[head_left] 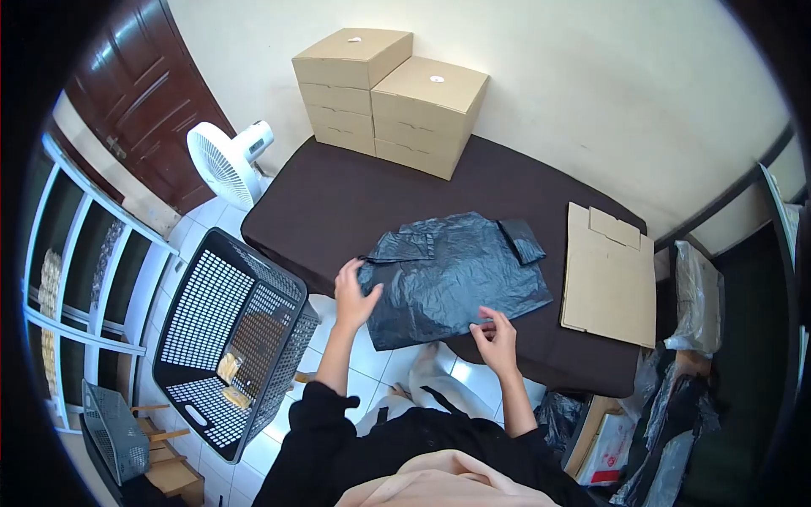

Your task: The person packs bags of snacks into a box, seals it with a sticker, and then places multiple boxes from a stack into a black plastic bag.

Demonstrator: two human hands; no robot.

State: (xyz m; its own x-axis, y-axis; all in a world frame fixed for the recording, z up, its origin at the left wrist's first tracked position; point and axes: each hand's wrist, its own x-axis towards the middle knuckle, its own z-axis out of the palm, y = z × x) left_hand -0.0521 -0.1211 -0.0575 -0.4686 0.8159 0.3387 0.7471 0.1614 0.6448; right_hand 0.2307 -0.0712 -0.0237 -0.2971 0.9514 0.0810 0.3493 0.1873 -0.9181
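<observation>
A black plastic bag (456, 275) lies spread and wrinkled on the brown-covered table (355, 190), its near edge hanging past the table's front. Parts of it are folded over at the upper left and the upper right. My left hand (355, 300) is at the bag's left edge, thumb and fingers apart. Close to the near edge, over the right part of the bag, my right hand (497, 340) has its fingers bent, with a gap between thumb and forefinger. Neither hand shows anything held.
Stacked cardboard boxes (431, 84) stand at the table's back. Flattened cardboard (608, 279) lies on its right. A black plastic basket (291, 338) with small yellowish packets (230, 367) stands left, below a white fan (224, 165). Wrapped goods (697, 296) fill a rack at right.
</observation>
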